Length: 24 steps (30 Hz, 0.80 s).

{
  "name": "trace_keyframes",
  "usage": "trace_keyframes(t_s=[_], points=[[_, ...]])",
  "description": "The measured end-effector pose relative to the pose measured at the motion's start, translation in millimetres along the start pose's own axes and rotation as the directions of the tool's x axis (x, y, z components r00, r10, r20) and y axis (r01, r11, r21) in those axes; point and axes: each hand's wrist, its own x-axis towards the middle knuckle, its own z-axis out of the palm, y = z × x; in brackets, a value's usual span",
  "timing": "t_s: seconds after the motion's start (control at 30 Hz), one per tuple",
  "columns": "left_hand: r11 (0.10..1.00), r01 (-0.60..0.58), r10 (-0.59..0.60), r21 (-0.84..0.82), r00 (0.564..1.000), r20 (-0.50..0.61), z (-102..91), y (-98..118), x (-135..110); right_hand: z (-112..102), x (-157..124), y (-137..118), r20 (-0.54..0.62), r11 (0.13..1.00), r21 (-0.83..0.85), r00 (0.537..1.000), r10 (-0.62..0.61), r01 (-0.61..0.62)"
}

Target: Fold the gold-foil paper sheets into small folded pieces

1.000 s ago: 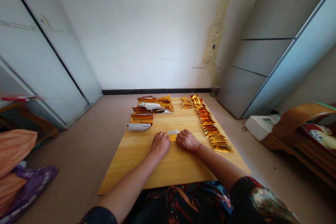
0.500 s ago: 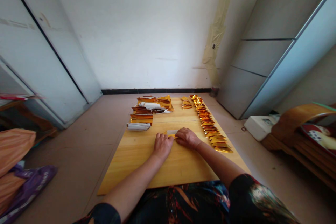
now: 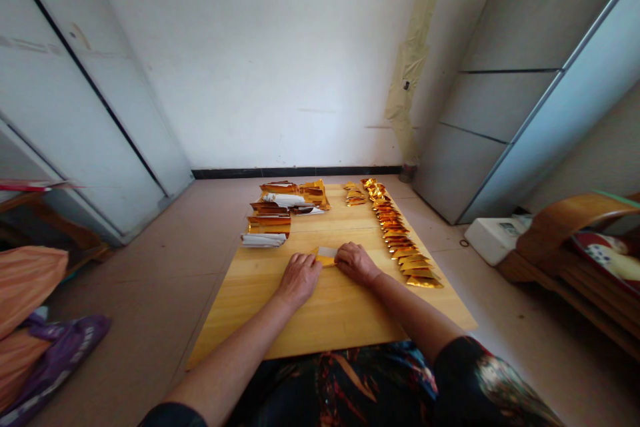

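Note:
A small sheet of gold foil paper (image 3: 327, 260) with a white face lies partly folded on the wooden board (image 3: 250, 320). My left hand (image 3: 301, 280) has its fingers closed at the paper's left end. At the right end, my right hand (image 3: 356, 263) grips the sheet, its fingers curled. Both hands rest low over the middle of the board, and their fingertips partly hide the paper's ends. To the right runs a long row of folded gold foil pieces (image 3: 400, 237), overlapping one another. A smaller group of folded pieces (image 3: 355, 195) sits at the back.
Stacks of gold and white paper sheets (image 3: 269, 223) stand at the board's back left. Beyond the board are a white wall (image 3: 280, 67) and a grey refrigerator (image 3: 495, 107). Orange and purple bags (image 3: 55, 353) lie at left; a white box (image 3: 493, 240) and wooden furniture (image 3: 560, 267) are at right.
My left hand has shifted left and slightly toward me, uncovering more of the paper between the hands. My right hand has stayed nearly in place at the paper's right end.

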Motion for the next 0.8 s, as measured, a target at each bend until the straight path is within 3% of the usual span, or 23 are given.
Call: trace_keyframes(t_s=[0.3, 0.47, 0.8], points=[[0.998, -0.004, 0.009, -0.07, 0.997, 0.077, -3.5, 0.2, -6.4, -0.6, 9.4, 16.4, 0.022, 0.984, 0.176, 1.0, -0.012, 0.008], [0.997, 0.001, 0.008, -0.076, 0.993, 0.116, -7.3, 0.8, -5.4, -2.3, 19.1, 10.8, 0.106, 0.999, 0.042, 0.994, 0.017, -0.022], [0.998, -0.008, 0.014, -0.06, 0.995, 0.099, -8.6, 1.5, -3.7, -1.2, 30.3, -6.0, 0.255, 0.969, -0.176, 0.943, 0.215, -0.173]])
